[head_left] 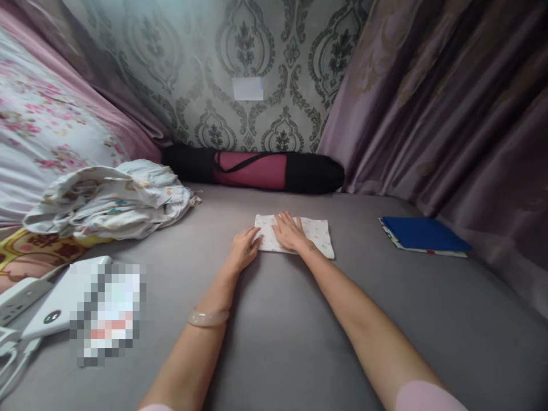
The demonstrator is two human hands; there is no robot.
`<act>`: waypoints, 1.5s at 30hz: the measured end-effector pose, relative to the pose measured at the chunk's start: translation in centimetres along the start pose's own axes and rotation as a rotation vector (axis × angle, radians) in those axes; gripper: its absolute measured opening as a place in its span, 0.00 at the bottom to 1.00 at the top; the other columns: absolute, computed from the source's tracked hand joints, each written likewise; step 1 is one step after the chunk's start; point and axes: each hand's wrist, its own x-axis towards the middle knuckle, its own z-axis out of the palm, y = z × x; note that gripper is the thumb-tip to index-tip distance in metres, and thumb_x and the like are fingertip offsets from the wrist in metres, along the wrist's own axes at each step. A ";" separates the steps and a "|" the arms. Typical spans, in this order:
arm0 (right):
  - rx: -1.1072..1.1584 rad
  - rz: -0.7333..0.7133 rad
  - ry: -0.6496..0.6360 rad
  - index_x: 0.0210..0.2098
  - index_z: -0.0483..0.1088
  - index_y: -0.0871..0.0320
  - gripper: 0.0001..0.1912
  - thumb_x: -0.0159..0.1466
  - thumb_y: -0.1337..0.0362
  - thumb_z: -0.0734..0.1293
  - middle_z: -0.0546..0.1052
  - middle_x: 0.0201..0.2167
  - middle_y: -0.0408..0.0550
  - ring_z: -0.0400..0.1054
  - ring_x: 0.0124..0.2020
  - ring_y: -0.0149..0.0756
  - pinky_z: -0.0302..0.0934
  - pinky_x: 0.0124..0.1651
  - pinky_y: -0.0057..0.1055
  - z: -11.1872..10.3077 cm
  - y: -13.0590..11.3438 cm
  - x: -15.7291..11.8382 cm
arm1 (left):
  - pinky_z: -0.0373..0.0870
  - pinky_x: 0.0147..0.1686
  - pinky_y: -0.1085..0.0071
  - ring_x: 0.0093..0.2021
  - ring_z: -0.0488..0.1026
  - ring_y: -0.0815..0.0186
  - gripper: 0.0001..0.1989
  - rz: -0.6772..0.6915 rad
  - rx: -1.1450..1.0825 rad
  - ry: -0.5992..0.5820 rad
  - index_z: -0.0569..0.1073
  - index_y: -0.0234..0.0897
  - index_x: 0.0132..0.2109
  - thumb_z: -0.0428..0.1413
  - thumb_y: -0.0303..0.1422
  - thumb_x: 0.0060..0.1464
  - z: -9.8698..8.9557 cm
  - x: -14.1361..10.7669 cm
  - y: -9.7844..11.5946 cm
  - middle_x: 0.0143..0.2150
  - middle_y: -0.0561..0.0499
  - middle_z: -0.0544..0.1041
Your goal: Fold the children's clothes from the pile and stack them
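Note:
A small white cloth with a faint print lies folded into a flat rectangle on the grey bed sheet. My right hand rests flat on top of it, left of its middle, fingers spread. At the cloth's left edge is my left hand, thumb and fingers apart, fingertips touching the edge; a pale bangle circles that wrist.
To the right lies a folded blue cloth on a patterned one. A crumpled printed cloth, a white power bank, a power strip and a blurred-out object are at left. A black-and-maroon long bag lies along the wall.

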 end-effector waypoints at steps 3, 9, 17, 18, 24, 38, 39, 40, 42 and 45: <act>-0.005 0.011 0.039 0.68 0.49 0.60 0.30 0.70 0.56 0.44 0.47 0.70 0.52 0.35 0.70 0.41 0.28 0.68 0.48 1.6 -0.8 0.2 | 0.69 0.52 0.59 0.51 0.72 0.58 0.15 -0.012 -0.013 0.000 0.69 0.36 0.52 0.48 0.32 0.60 -0.3 0.0 0.1 0.51 0.40 0.75; 0.024 0.024 -0.041 0.68 0.49 0.61 0.30 0.70 0.56 0.45 0.47 0.70 0.52 0.36 0.70 0.42 0.30 0.68 0.49 2.0 -0.6 0.4 | 0.70 0.51 0.63 0.49 0.73 0.61 0.15 -0.111 -0.056 0.046 0.70 0.38 0.51 0.47 0.29 0.59 -0.8 0.2 0.5 0.49 0.43 0.76; 0.032 -0.006 0.081 0.67 0.50 0.62 0.29 0.70 0.57 0.46 0.49 0.69 0.54 0.38 0.70 0.42 0.29 0.67 0.47 2.1 -3.9 1.5 | 0.70 0.50 0.64 0.48 0.75 0.61 0.14 -0.276 -0.053 0.140 0.72 0.35 0.48 0.47 0.26 0.58 -1.1 0.4 0.3 0.47 0.43 0.78; 0.030 -0.004 0.083 0.67 0.51 0.62 0.29 0.70 0.57 0.46 0.50 0.69 0.54 0.39 0.70 0.42 0.29 0.67 0.47 2.5 -4.1 1.5 | 0.70 0.51 0.64 0.48 0.75 0.61 0.14 -0.293 -0.052 0.147 0.72 0.35 0.48 0.47 0.26 0.58 -1.2 0.4 0.2 0.47 0.43 0.78; 0.045 0.005 0.026 0.67 0.52 0.64 0.30 0.69 0.58 0.47 0.52 0.68 0.56 0.41 0.69 0.46 0.32 0.67 0.50 2.5 -4.6 1.8 | 0.69 0.53 0.60 0.50 0.74 0.59 0.15 -0.407 -0.075 0.212 0.72 0.33 0.48 0.45 0.25 0.58 -1.6 0.6 0.0 0.48 0.41 0.77; 0.172 -0.100 -0.002 0.67 0.50 0.67 0.32 0.70 0.56 0.43 0.49 0.69 0.56 0.38 0.70 0.42 0.33 0.68 0.44 2.3 -6.3 2.3 | 0.71 0.50 0.62 0.49 0.75 0.61 0.14 -0.461 -0.115 0.286 0.70 0.36 0.49 0.45 0.29 0.60 -2.0 0.8 -0.1 0.46 0.44 0.78; 0.166 -0.068 0.051 0.68 0.48 0.67 0.32 0.70 0.56 0.43 0.48 0.70 0.55 0.37 0.70 0.41 0.33 0.68 0.44 2.0 -5.8 2.3 | 0.71 0.50 0.62 0.49 0.75 0.61 0.14 -0.453 -0.117 0.283 0.70 0.36 0.49 0.45 0.29 0.60 -1.9 0.9 0.0 0.47 0.44 0.78; 0.143 -0.032 0.106 0.68 0.48 0.67 0.31 0.70 0.56 0.43 0.47 0.70 0.55 0.36 0.70 0.42 0.31 0.68 0.45 1.8 -5.3 2.2 | 0.71 0.50 0.62 0.49 0.75 0.61 0.14 -0.443 -0.120 0.277 0.70 0.36 0.49 0.45 0.29 0.60 -1.7 0.9 0.1 0.47 0.44 0.78; 0.081 0.023 0.154 0.67 0.49 0.67 0.31 0.70 0.56 0.46 0.47 0.70 0.56 0.35 0.70 0.42 0.28 0.68 0.47 2.1 -4.4 2.0 | 0.71 0.51 0.62 0.49 0.75 0.61 0.14 -0.413 -0.125 0.259 0.70 0.36 0.49 0.45 0.29 0.60 -1.5 0.9 0.2 0.47 0.43 0.78; 0.034 0.053 0.090 0.67 0.51 0.65 0.32 0.69 0.53 0.48 0.50 0.69 0.56 0.37 0.70 0.43 0.27 0.68 0.47 3.0 -3.7 1.6 | 0.71 0.51 0.62 0.48 0.75 0.61 0.13 -0.341 -0.113 0.226 0.71 0.36 0.49 0.46 0.29 0.60 -1.0 0.8 0.3 0.47 0.43 0.78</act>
